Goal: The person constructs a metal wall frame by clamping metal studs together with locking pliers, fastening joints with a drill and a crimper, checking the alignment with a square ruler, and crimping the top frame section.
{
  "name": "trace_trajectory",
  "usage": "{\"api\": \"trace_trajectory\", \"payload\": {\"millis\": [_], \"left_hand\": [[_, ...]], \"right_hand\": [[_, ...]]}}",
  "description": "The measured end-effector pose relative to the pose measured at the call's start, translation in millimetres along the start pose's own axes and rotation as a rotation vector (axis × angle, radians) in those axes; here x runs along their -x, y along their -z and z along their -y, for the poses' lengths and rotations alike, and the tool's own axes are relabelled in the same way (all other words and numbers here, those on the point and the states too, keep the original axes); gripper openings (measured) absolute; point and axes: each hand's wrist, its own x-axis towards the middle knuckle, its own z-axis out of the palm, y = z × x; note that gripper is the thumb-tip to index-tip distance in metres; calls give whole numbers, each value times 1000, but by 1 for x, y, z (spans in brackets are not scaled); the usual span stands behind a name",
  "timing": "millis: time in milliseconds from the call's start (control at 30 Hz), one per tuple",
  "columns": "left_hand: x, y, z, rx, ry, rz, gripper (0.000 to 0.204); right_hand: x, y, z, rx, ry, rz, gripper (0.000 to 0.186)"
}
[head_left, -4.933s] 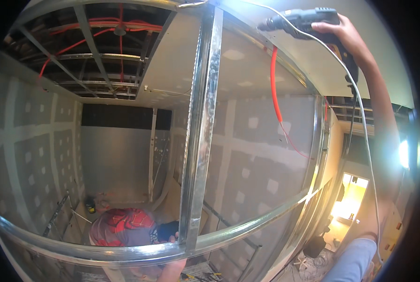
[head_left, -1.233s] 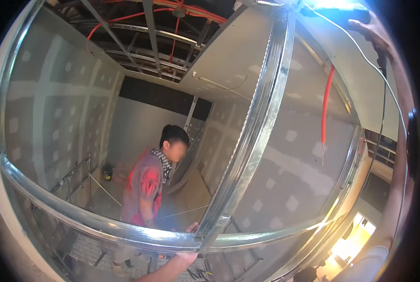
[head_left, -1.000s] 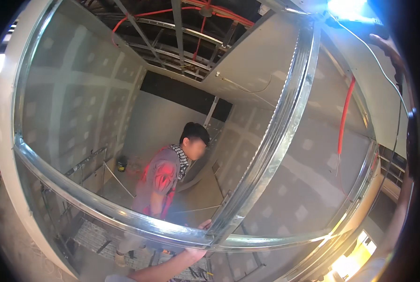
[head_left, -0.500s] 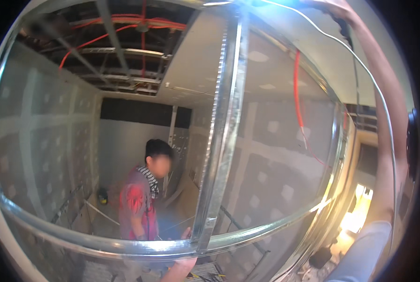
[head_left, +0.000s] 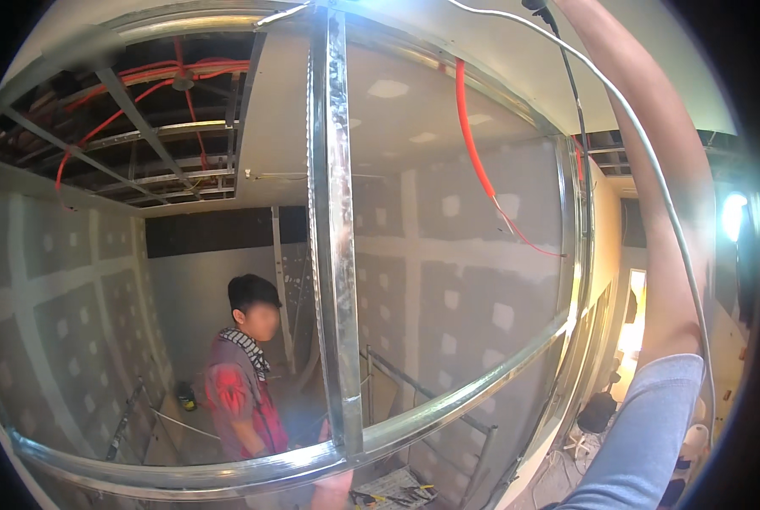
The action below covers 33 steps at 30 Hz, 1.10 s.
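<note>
A shiny upright metal stud [head_left: 339,212] stands before me, its foot in a horizontal metal track [head_left: 227,472]. At this joint is my left hand [head_left: 324,432], its fingers closed about the track and largely hidden by the metal. My right forearm [head_left: 665,195], in a grey-blue sleeve, reaches up along the right side. Its hand lies beyond the top edge, so what it holds is out of sight. A dark cord end [head_left: 535,5] shows near that wrist, and a black cord [head_left: 574,85] hangs from it.
A white cable [head_left: 652,157] loops across my right arm. Red conduit [head_left: 473,144] with loose wire ends hangs behind the stud. Beyond the frame a co-worker [head_left: 244,382] stands in the plasterboard room. Tools lie on a board [head_left: 388,493] below. Ceiling framing [head_left: 142,119] is exposed at upper left.
My view has shifted, so the stud appears further left and more upright. My right hand has passed out at the top edge. My left hand stays at the stud's foot.
</note>
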Motion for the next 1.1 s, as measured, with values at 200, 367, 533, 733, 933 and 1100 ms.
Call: {"api": "trace_trajectory", "payload": {"millis": [200,367,533,733,933,1100], "left_hand": [[4,-5,-4,25,44,-3,90],[3,-8,-3,16,37,-1,92],[-1,1,-3,-5,45,-32,93],[-5,-4,-2,-84,31,-83,93],[-9,18,-5,65,40,-153,96],[-4,13,-6,1,38,-137,94]], "right_hand": [[28,3,-16,8,-45,10,56],[38,-1,-25,12,-57,14,56],[3,5,0,61,7,20,56],[-67,-21,35,62,127,13,56],[-110,-36,73,84,198,-3,56],[-101,-22,77,61,205,-50,56]]}}
